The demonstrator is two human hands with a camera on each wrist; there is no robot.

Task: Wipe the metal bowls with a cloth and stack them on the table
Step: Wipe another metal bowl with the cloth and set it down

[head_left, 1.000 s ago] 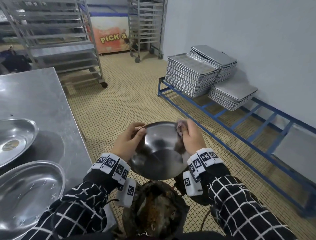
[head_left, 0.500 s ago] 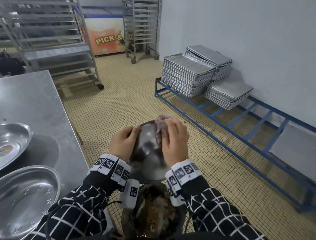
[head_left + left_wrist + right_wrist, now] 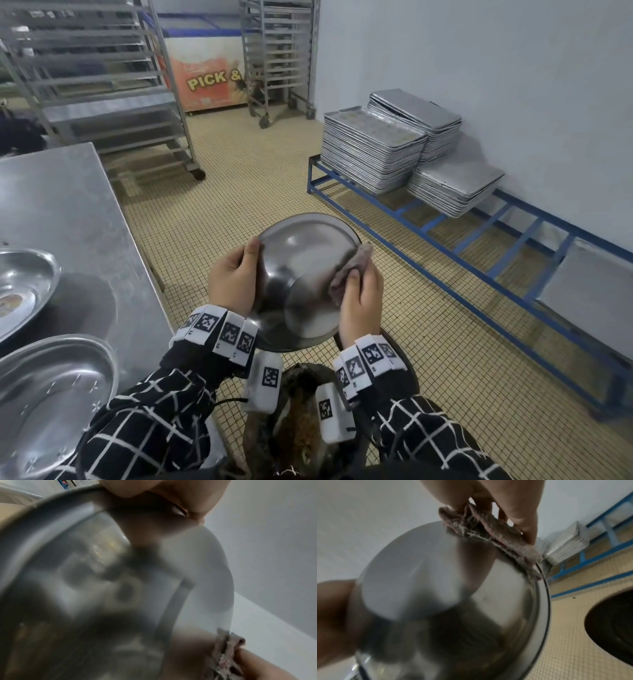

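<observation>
Since the frame a half second earlier, the bowl (image 3: 305,274) had turned so that its rounded outer side faced the head camera, and the right hand (image 3: 359,298) had slid from the top of it to its right edge.

Steel table (image 3: 68,212) filled the left of the head view, carrying two oval metal dishes (image 3: 51,394) at its near end, one beyond the other. Along the wall at right, a blue floor rack (image 3: 479,246) bore stacks of baking trays (image 3: 373,150). Below the wrists sat a dark bin (image 3: 301,421) on the tiled floor.

The bowl was held in the air between both hands, above the bin and apart from the table. The left hand (image 3: 233,281) gripped its left rim, fingers curled over the edge. The right hand pinched a pinkish, frayed cloth (image 3: 349,270) against the right rim — in the right wrist view the cloth (image 3: 489,534) lay folded over the edge under the fingers (image 3: 527,520). The left wrist view was blurred — mostly the bowl's surface (image 3: 120,588).
</observation>
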